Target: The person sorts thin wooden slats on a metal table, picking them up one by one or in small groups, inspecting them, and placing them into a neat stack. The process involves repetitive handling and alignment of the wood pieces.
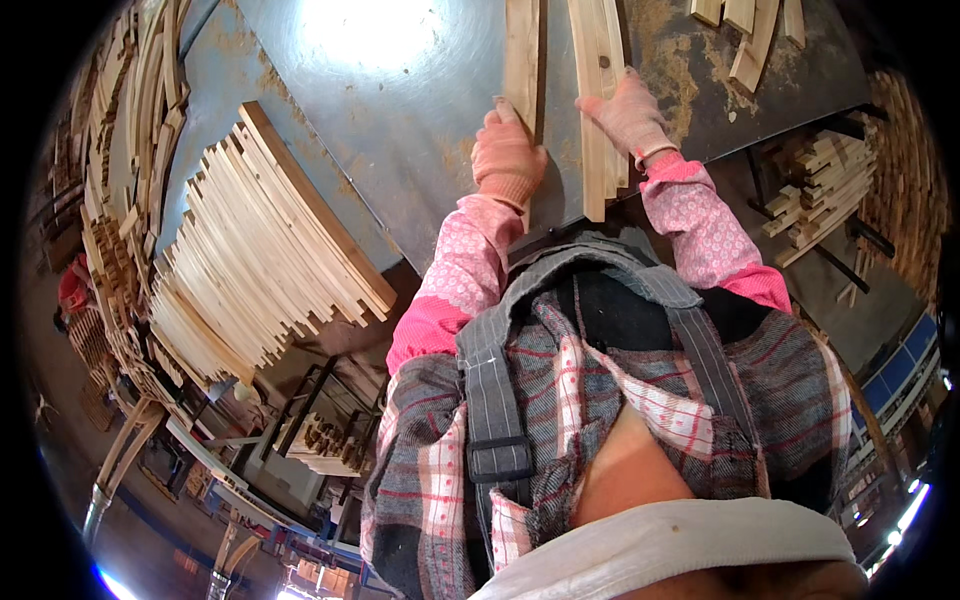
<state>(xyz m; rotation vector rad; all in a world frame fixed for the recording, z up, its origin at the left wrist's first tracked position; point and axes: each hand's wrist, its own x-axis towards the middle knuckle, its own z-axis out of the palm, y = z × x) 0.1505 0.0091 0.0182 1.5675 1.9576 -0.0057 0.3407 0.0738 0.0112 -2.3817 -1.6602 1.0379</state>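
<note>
Both my hands wear pale pinkish knit gloves. My left hand (508, 160) is closed round the near part of a narrow wooden strip (523, 50), its index finger lying along the wood. My right hand (632, 115) grips a second, wider wooden piece (592, 150), thumb on its top and fingers over the right edge. A lengthwise line on this piece looks like a seam between two strips side by side. A dark knot shows near its far part. Both pieces point away from me over the metal table (420, 110), with a gap between them.
Left of me, a wide row of pale wooden strips (270, 240) lies side by side. More curved strips (150, 120) are piled beyond it. Short wooden pieces (755, 50) lie at the far right of the table, near sawdust (690, 65). Stacked wood (825, 185) stands on a rack at right.
</note>
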